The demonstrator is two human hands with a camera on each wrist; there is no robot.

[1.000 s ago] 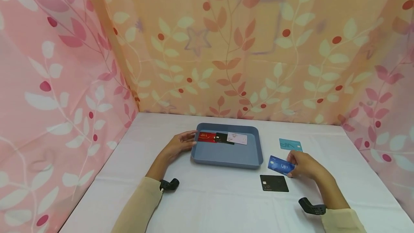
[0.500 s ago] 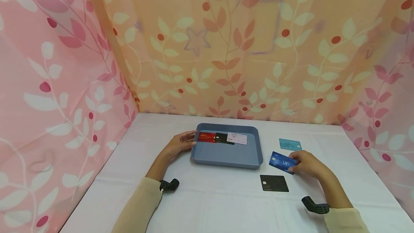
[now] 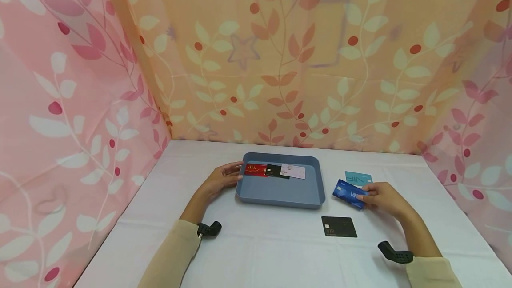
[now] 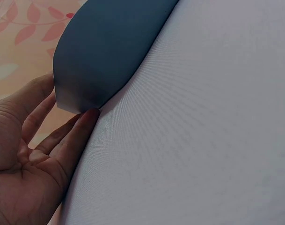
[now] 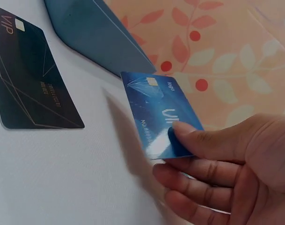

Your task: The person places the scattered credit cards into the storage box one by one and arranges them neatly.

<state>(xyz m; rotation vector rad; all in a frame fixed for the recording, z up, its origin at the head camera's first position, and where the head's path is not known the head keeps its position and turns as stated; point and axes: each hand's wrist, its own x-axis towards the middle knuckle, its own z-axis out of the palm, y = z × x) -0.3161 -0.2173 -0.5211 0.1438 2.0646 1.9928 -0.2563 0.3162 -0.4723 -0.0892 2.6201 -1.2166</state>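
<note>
My right hand [image 3: 387,199] pinches a blue VIP card [image 3: 347,191] between thumb and fingers, tilted. In the right wrist view the card [image 5: 151,105] hangs above the white cloth and casts a shadow; the thumb covers part of its lettering. My left hand [image 3: 219,180] rests against the left side of a blue-grey tray [image 3: 280,194], its fingers fairly straight; the left wrist view shows fingertips touching the tray's wall [image 4: 105,51]. Inside the tray lie a red VIP card [image 3: 254,170], a black card [image 3: 274,171] and a pale floral card [image 3: 294,171], overlapping in a row.
Behind the blue card, a teal VIP card [image 3: 357,178] lies on the white tablecloth [image 3: 264,252], partly covered in the head view. Nearer me is a black VIP card [image 3: 339,226]. Patterned curtains [image 3: 280,57] stand at the back and both sides.
My right hand has lifted the blue card off the cloth and moved it slightly away from me, towards the teal card. The left hand and tray stay put.
</note>
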